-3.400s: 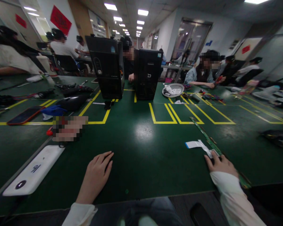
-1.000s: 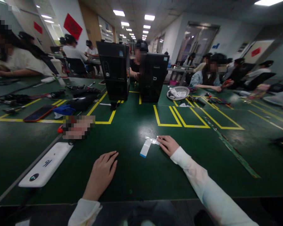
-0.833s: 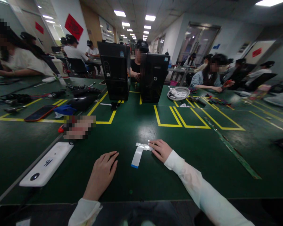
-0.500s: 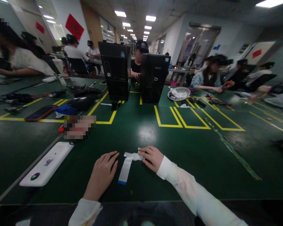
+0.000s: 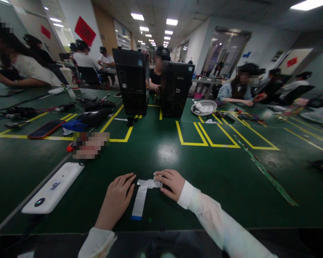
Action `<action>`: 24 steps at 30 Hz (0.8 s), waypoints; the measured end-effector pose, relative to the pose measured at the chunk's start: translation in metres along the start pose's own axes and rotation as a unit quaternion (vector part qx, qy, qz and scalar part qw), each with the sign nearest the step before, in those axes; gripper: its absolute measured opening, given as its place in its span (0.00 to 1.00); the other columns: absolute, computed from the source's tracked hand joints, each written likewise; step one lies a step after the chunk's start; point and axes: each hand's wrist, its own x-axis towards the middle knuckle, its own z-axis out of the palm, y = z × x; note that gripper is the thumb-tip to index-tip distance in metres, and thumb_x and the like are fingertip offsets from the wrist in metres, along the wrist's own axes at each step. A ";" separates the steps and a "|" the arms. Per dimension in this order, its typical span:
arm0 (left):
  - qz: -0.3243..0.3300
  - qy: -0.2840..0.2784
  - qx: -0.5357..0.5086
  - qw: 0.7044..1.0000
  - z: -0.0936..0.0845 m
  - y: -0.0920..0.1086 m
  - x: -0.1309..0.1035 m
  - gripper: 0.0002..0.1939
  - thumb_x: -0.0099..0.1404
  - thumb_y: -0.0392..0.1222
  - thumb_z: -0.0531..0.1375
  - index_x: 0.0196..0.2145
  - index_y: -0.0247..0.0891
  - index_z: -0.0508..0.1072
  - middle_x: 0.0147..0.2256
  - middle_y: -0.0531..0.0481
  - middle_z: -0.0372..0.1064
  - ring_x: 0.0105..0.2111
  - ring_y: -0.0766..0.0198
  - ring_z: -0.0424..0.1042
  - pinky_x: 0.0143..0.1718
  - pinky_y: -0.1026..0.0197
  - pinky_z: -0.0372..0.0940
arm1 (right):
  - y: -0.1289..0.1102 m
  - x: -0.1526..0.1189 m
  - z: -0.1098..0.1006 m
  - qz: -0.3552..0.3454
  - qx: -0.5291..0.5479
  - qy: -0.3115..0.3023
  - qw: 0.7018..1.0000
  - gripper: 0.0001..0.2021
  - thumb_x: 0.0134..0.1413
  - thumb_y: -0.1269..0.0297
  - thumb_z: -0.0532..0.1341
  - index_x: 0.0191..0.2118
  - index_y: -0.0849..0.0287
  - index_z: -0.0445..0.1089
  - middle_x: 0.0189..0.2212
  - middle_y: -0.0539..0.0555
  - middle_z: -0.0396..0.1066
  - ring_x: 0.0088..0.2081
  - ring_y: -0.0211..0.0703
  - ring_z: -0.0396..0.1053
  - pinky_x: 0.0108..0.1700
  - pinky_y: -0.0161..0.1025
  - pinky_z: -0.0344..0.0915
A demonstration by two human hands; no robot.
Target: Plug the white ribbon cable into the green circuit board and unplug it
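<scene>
L hand [image 5: 115, 197] lies palm-down on the green table [image 5: 193, 163], fingers loosely open & slightly bent, nothing in its hold; its fingertips are just beside the L end of the ribbon cable [image 5: 140, 202]. R hand [image 5: 173, 182] is across from it, fingers part-curled over the cable's R end, thumb on the near side; can't tell if it's pinching the cable or only pressing it down.

Cable's on the table btwn the 2 hands: silvery-white, T-like shape, crosspiece running hand to hand, long leg pointing twd the near edge w/ a blue tip.

Well off to the R, a long thin green circuit strip [image 5: 271, 179] lies at a slant. To the L: white device [image 5: 52, 188] w/ a small round display, & beyond it a phone [image 5: 45, 129] w/ an orange-red edge, nr a blue cloth [image 5: 74, 126].

Farther back, 2 black PC towers, L tower [image 5: 131, 80] & R tower [image 5: 177, 89], stand upright w/ a person [image 5: 155, 77] partly hidden behind. White basket [image 5: 214, 106] w/ small parts sits R of them, nr yellow tape [image 5: 193, 144] outlines.
</scene>
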 end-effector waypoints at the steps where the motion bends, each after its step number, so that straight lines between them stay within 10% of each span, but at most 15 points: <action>1: -0.002 0.001 0.000 1.000 0.000 0.000 0.000 0.19 0.68 0.43 0.50 0.53 0.39 0.70 0.52 0.43 0.69 0.51 0.53 0.67 0.51 0.47 0.64 | 0.005 -0.002 0.000 0.007 -0.010 0.012 1.000 0.23 0.61 0.58 0.53 0.60 0.57 0.59 0.58 0.58 0.62 0.57 0.49 0.58 0.56 0.51 0.59; 8: -0.004 0.001 -0.004 1.000 -0.002 0.002 0.000 0.19 0.68 0.43 0.50 0.53 0.39 0.71 0.52 0.43 0.69 0.51 0.53 0.67 0.51 0.47 0.63 | 0.096 -0.046 -0.026 0.249 -0.184 0.108 0.945 0.24 0.61 0.55 0.50 0.59 0.60 0.62 0.61 0.64 0.58 0.61 0.57 0.54 0.59 0.60 0.54; 13: -0.005 -0.009 -0.001 1.000 -0.001 0.001 0.000 0.19 0.69 0.43 0.50 0.53 0.37 0.70 0.52 0.43 0.69 0.51 0.52 0.66 0.51 0.47 0.63 | 0.161 -0.108 -0.077 0.562 -0.273 0.151 0.766 0.29 0.60 0.54 0.49 0.58 0.73 0.62 0.62 0.73 0.53 0.64 0.65 0.48 0.60 0.63 0.49; 18: -0.001 0.000 -0.006 1.000 0.000 0.001 0.000 0.19 0.68 0.42 0.50 0.53 0.39 0.71 0.52 0.43 0.69 0.51 0.53 0.67 0.51 0.47 0.63 | 0.178 -0.162 -0.105 0.709 -0.282 0.210 0.612 0.32 0.60 0.52 0.48 0.60 0.75 0.58 0.61 0.76 0.51 0.63 0.68 0.48 0.59 0.64 0.47; 24: -0.003 -0.003 0.000 1.000 0.000 0.000 0.000 0.19 0.68 0.43 0.50 0.53 0.39 0.70 0.52 0.44 0.69 0.51 0.52 0.66 0.51 0.47 0.63 | 0.180 -0.175 -0.109 0.725 -0.268 0.196 0.603 0.33 0.58 0.48 0.48 0.60 0.70 0.60 0.58 0.76 0.57 0.59 0.69 0.54 0.55 0.64 0.51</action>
